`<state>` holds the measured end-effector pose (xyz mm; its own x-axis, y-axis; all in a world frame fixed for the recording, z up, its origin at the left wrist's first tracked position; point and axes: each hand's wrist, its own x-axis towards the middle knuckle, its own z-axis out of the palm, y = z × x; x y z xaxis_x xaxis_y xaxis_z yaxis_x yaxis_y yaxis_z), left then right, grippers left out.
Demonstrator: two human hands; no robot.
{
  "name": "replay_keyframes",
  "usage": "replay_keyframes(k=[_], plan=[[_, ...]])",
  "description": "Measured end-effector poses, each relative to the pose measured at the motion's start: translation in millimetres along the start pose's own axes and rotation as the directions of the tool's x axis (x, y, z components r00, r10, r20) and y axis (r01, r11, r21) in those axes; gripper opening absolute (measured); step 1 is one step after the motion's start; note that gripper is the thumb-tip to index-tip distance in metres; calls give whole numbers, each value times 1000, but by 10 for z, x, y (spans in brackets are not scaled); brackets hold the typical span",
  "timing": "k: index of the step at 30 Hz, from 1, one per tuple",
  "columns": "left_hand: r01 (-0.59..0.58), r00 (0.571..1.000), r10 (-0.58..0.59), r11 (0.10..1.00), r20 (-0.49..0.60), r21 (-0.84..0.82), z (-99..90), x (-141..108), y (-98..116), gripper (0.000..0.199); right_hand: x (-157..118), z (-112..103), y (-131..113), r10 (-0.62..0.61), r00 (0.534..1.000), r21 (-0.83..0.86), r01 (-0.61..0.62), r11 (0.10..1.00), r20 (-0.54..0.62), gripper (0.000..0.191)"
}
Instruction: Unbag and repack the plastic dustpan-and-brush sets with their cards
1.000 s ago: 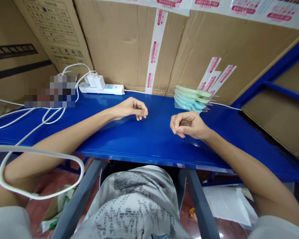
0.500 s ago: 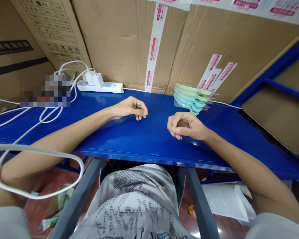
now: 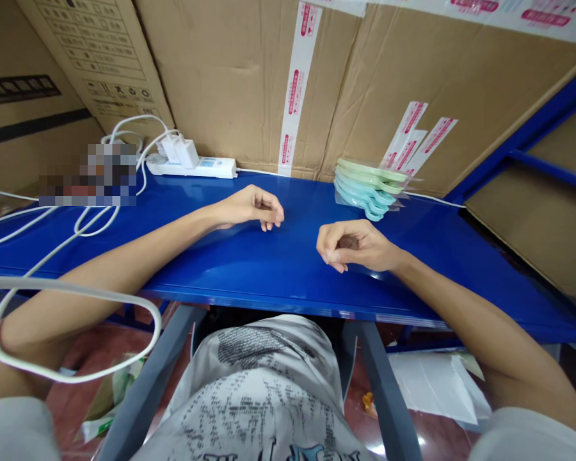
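Note:
Over the middle of the blue table [image 3: 249, 269] is my left hand [image 3: 253, 208], its fingers curled in toward the thumb and no object seen in them. To its right, a little closer to the front edge, my right hand [image 3: 354, 244] is also curled closed, thumb against the fingers, with nothing visible inside. The two hands are apart. Just behind my right hand lies a stack of pale green and light blue pieces [image 3: 367, 182] in clear plastic wrapping; neither hand touches it.
A white power strip [image 3: 216, 168] with plugged-in adapters stands at the back left, beside a blurred-out patch. White cables [image 3: 52, 256] loop across the left side and over my left arm. Cardboard [image 3: 230, 77] lines the back. A blue frame [image 3: 518, 134] rises at right.
My right hand has shifted slightly to the left, and its thumb and fingers look closer together. My left hand has stayed nearly still.

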<state>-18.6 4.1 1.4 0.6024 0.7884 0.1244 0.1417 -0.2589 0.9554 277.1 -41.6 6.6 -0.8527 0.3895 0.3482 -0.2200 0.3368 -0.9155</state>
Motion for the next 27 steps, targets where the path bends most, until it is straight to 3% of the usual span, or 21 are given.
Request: replay_keyframes(k=[7, 15, 19, 23, 27], plan=[[1, 1000, -1, 1000, 2, 10, -6, -4, -6, 35, 7, 5, 6, 8, 1000, -7, -8, 1000, -15, 12], [7, 1000, -7, 1000, 3, 11, -1, 3, -10, 36, -1, -76, 76, -11, 990, -62, 2, 998, -140, 10], [3, 1000, -3, 1000, 6, 10, -10, 6, -22, 35, -7, -118, 73, 30, 982, -102, -50, 994, -186, 17], [7, 1000, -7, 1000, -5, 10, -10, 9, -27, 33, 17, -112, 66, 51, 966, -188, -101, 977, -254, 23], [5, 1000, -5, 1000, -13, 0, -9, 17, -32, 32, 12, -209, -25, -32, 948, -389, -99, 916, -316, 31]])
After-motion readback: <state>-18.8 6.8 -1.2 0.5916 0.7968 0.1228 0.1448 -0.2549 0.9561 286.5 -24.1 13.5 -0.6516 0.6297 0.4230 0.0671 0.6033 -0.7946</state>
